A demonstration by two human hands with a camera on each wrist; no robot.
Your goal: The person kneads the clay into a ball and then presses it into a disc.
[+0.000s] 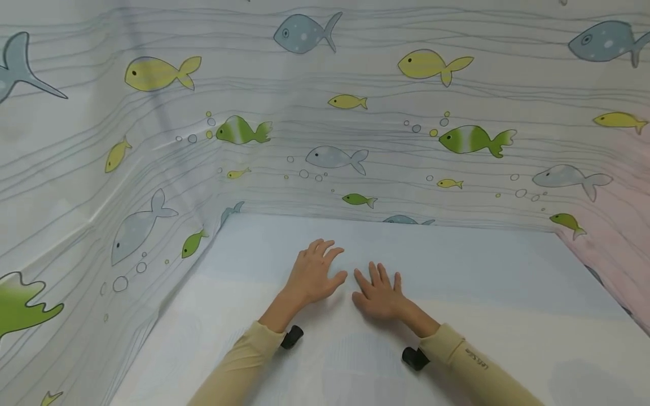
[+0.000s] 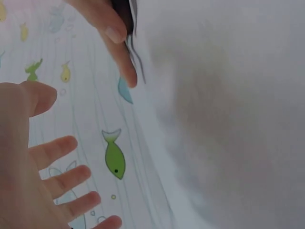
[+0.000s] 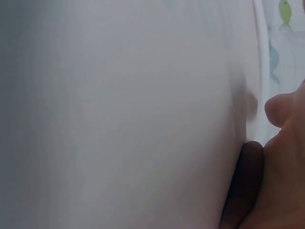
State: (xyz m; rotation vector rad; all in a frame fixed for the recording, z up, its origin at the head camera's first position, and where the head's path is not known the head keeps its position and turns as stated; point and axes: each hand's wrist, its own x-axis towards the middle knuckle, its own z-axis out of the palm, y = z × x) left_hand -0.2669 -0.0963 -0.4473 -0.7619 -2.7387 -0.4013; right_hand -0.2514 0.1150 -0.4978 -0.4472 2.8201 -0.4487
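Observation:
Over the white, glossy tabletop (image 1: 487, 270), my left hand (image 1: 312, 276) is spread, its fingers slightly bent and parted from the thumb. It holds nothing; in the left wrist view its palm and fingertips face the fish-printed curtain. Just to its right, my right hand (image 1: 381, 296) lies palm down with fingers fanned out, close to or resting on the tabletop. Only part of the right hand (image 3: 286, 167) shows in the right wrist view, with a dark shaded area beneath it. The two hands are near each other but apart.
A pale curtain (image 1: 284, 90) printed with fish and wavy lines surrounds the tabletop at the back and left. Its right side (image 1: 629, 169) looks pinkish. Small black cameras (image 1: 415, 358) sit under both wrists, at the beige sleeves (image 1: 238, 361).

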